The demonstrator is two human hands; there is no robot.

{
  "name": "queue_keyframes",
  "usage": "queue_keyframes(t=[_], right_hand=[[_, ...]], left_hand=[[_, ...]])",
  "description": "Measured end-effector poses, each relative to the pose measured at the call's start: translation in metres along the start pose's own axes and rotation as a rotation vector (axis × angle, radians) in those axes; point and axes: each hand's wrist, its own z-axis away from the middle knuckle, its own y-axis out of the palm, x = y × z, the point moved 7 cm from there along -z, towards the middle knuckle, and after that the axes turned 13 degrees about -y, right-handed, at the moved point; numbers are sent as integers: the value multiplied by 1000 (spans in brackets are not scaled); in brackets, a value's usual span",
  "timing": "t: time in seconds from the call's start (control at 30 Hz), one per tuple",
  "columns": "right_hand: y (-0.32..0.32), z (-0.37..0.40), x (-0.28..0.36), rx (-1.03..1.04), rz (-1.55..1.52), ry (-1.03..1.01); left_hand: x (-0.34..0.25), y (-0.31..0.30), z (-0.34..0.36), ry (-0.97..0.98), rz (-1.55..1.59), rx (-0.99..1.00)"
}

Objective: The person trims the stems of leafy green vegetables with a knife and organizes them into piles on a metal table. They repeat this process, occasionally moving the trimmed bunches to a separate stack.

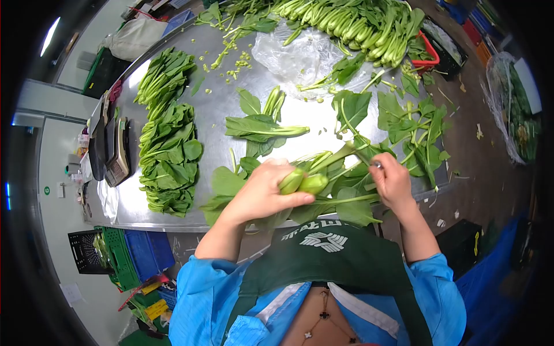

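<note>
My left hand [262,193] is closed around bok choy [313,183], whose thick pale-green stem bases stick out past my thumb. Just to the right, my right hand [392,180] is curled shut on a small metal tool [377,164]. Only a silvery end of it shows clearly, so its exact kind is hidden. Loose green leaves [346,207] lie under and between both hands at the table's near edge. Beyond them, a few leafy stalks [265,128] rest on the metal table [222,115].
Stacked greens [170,155] line the table's left side, beside a scale [118,155]. A large heap of greens [369,29] lies at the back, near clear plastic [288,52] and a red basket [430,55]. Leaf scraps [418,130] cover the right edge. Crates [144,254] stand below left.
</note>
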Motion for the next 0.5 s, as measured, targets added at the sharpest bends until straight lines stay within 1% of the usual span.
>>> queue_keyframes(t=[0.03,0.1,0.13,0.17,0.23,0.27,0.3,0.33,0.37,0.43,0.47,0.5], right_hand=[[9,4,-8,3,-2,-7],[27,28,-39,-110,-424,387],[35,25,-40,-125,-521,457],[42,18,-44,-126,-519,460],[60,2,-50,-79,-349,293],[70,1,-58,-88,-345,295],[88,3,-64,35,-307,273],[105,5,-67,163,-270,251],[116,5,-69,165,-271,252],[134,0,-77,163,-261,317],[143,-3,-80,247,-175,278],[145,-5,-79,251,-179,276]], left_hand=[[7,2,0,-3,1,-7],[22,9,4,-52,430,48],[35,14,2,-90,585,126],[47,10,3,-215,801,115],[65,-13,11,-174,891,-85],[63,-22,14,-166,797,-106],[55,-30,17,-160,705,-129],[57,-30,18,-260,528,-176],[60,-23,16,-262,529,-175],[68,-1,7,-339,113,-219],[63,9,2,-326,-57,-195],[71,24,-3,-360,-152,-112]])
